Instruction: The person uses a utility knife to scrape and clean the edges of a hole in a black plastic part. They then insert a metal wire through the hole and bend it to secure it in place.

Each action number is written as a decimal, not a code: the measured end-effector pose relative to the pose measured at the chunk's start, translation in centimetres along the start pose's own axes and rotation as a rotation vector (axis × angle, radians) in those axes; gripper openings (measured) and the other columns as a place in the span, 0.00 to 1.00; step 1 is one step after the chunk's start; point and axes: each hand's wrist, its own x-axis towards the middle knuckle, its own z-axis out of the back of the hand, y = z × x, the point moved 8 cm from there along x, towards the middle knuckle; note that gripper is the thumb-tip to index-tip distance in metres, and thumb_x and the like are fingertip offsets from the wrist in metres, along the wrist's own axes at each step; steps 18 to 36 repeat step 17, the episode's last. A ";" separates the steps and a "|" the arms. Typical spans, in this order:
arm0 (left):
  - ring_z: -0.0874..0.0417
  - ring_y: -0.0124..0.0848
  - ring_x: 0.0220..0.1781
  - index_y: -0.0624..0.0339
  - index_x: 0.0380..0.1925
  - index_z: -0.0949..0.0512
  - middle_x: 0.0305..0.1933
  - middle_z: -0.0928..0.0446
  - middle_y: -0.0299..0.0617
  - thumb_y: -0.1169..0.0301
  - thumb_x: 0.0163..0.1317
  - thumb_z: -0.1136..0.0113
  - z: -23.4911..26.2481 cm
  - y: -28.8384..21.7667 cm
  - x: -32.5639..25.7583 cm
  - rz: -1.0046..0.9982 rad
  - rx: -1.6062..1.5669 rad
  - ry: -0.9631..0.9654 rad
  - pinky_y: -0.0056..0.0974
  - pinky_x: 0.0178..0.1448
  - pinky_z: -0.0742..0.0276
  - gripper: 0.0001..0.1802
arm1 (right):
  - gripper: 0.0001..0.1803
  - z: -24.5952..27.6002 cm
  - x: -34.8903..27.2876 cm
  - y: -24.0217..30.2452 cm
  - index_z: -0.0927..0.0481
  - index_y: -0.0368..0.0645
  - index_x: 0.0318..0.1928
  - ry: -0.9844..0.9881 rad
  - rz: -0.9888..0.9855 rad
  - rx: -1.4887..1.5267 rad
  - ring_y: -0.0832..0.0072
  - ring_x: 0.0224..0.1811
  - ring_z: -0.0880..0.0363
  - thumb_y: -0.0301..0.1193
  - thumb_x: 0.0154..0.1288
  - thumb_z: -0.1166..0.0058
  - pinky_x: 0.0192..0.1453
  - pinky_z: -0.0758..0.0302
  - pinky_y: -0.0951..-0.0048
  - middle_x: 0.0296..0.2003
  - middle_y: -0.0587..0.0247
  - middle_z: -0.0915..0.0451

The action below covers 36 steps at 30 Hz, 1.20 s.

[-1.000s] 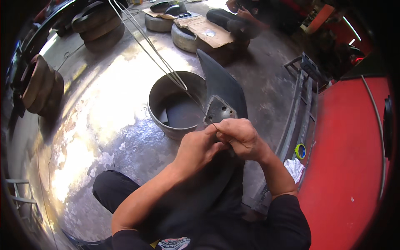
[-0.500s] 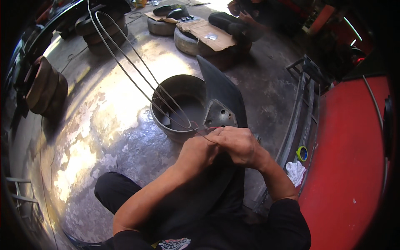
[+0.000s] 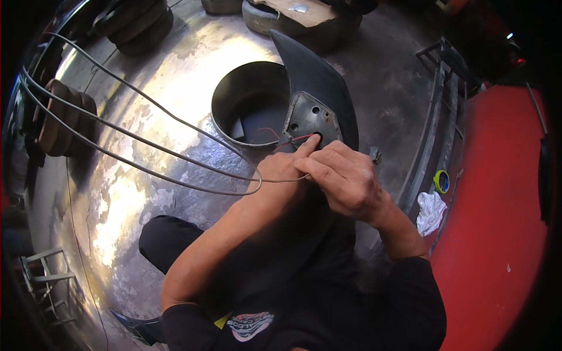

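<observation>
A black curved panel (image 3: 325,70) stands up in front of me, with a grey metal plate (image 3: 305,111) on its near face that has several holes. My left hand (image 3: 290,165) grips the panel's left edge, its index finger stretched up to the lower hole; its other fingers are mostly hidden. A thin red wire (image 3: 301,138) runs across the plate beside that fingertip. My right hand (image 3: 345,181) is closed just right of it, thumb and finger pinching the end of a long brownish wire (image 3: 170,157). That wire sweeps left in wide loops.
Behind the panel stands an open round metal drum (image 3: 218,114). Old tyres (image 3: 67,120) lie left, with another tyre (image 3: 257,19) under cardboard (image 3: 304,10) at the back. On the right are a metal frame (image 3: 418,146), a tape roll (image 3: 441,182), a white rag (image 3: 430,213) and a red panel (image 3: 497,205).
The wire loops have swung left and down, away from the drum. My left index finger has extended to the plate's lower hole. The view has tilted downward.
</observation>
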 end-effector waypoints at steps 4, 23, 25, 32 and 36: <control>0.12 0.65 0.51 0.67 0.78 0.31 0.49 0.13 0.65 0.73 0.70 0.38 0.6 -0.1 0.5 0.104 -0.004 0.110 0.57 0.55 0.16 0.36 | 0.23 0.0 -0.7 0.5 0.12 0.30 0.53 -0.055 0.009 -0.036 0.56 0.36 0.13 0.14 0.54 0.36 0.39 0.14 0.61 0.39 0.52 0.13; 0.13 0.63 0.55 0.60 0.74 0.29 0.50 0.15 0.69 0.70 0.69 0.34 2.0 -0.9 3.3 0.004 -0.016 0.273 0.57 0.55 0.17 0.34 | 0.29 0.3 -0.9 -1.8 0.11 0.32 0.59 -0.063 -0.008 0.067 0.54 0.41 0.11 0.16 0.52 0.37 0.44 0.13 0.57 0.43 0.49 0.10; 0.13 0.63 0.55 0.60 0.74 0.29 0.50 0.15 0.69 0.70 0.69 0.34 2.0 -0.9 3.3 0.004 -0.016 0.273 0.57 0.55 0.17 0.34 | 0.29 0.3 -0.9 -1.8 0.11 0.32 0.59 -0.063 -0.008 0.067 0.54 0.41 0.11 0.16 0.52 0.37 0.44 0.13 0.57 0.43 0.49 0.10; 0.13 0.63 0.55 0.60 0.74 0.29 0.50 0.15 0.69 0.70 0.69 0.34 2.0 -0.9 3.3 0.004 -0.016 0.273 0.57 0.55 0.17 0.34 | 0.29 0.3 -0.9 -1.8 0.11 0.32 0.59 -0.063 -0.008 0.067 0.54 0.41 0.11 0.16 0.52 0.37 0.44 0.13 0.57 0.43 0.49 0.10; 0.13 0.63 0.55 0.60 0.74 0.29 0.50 0.15 0.69 0.70 0.69 0.34 2.0 -0.9 3.3 0.004 -0.016 0.273 0.57 0.55 0.17 0.34 | 0.29 0.3 -0.9 -1.8 0.11 0.32 0.59 -0.063 -0.008 0.067 0.54 0.41 0.11 0.16 0.52 0.37 0.44 0.13 0.57 0.43 0.49 0.10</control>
